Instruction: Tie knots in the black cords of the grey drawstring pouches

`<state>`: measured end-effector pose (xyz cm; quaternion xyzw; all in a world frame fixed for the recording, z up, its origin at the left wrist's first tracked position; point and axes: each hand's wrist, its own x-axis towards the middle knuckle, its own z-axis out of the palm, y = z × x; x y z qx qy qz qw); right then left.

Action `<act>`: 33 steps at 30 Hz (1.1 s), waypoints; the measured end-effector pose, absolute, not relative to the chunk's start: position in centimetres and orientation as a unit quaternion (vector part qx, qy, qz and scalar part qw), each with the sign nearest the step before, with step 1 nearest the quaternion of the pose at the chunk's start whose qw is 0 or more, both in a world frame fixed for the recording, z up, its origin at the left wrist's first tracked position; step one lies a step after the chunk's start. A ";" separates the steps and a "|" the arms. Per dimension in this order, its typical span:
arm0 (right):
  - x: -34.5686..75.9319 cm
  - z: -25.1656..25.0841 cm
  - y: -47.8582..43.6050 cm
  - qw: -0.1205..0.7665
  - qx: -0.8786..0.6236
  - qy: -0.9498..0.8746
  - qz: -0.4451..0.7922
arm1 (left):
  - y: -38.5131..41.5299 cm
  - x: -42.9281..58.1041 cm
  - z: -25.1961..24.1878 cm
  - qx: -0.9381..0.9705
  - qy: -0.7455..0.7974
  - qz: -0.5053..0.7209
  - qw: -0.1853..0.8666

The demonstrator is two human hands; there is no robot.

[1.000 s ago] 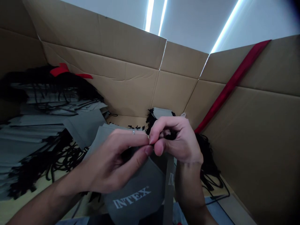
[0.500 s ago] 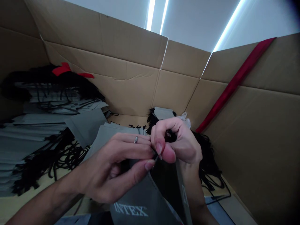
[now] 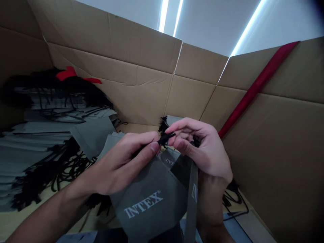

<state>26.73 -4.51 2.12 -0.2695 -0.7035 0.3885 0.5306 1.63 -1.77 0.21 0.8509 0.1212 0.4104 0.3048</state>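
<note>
My left hand (image 3: pixel 126 162) pinches a black cord (image 3: pixel 165 137) between thumb and forefinger; the cord's loose ends point right. Below it hangs a grey fabric bag (image 3: pixel 144 189) printed with white INTEX lettering, its top edge partly gaping. My right hand (image 3: pixel 202 148) is curled beside the cord ends, thumb and forefinger tips slightly apart around them. Another bit of black cord shows inside its bent fingers, above the bag's narrow right side (image 3: pixel 192 195). How firmly those fingers grip is partly hidden.
Tall cardboard walls (image 3: pixel 141 77) surround the workspace. At left lie stacked grey bags (image 3: pixel 32 148) with black cords, some under red strips (image 3: pixel 67 73). A dark red band (image 3: pixel 258 87) runs down the right wall. More black cords (image 3: pixel 235 199) lie at right.
My hands, pressed together at the cord before, have parted slightly. The right hand has opened its pinch and shifted right; the cord ends now show, and the bag has risen and turned.
</note>
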 end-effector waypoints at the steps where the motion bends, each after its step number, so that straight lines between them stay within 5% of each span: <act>1: 26.5 2.1 -4.5 0.537 -0.274 -0.700 0.383 | -1.8 1.6 0.2 0.852 0.118 0.407 0.308; 10: 25.6 1.6 -3.6 0.548 -0.246 -0.708 0.372 | -1.9 1.7 0.0 0.852 0.129 0.401 0.309; 33: 25.1 1.4 -2.8 0.428 -0.203 -0.646 0.599 | -2.6 2.3 -0.9 0.867 0.067 0.452 0.201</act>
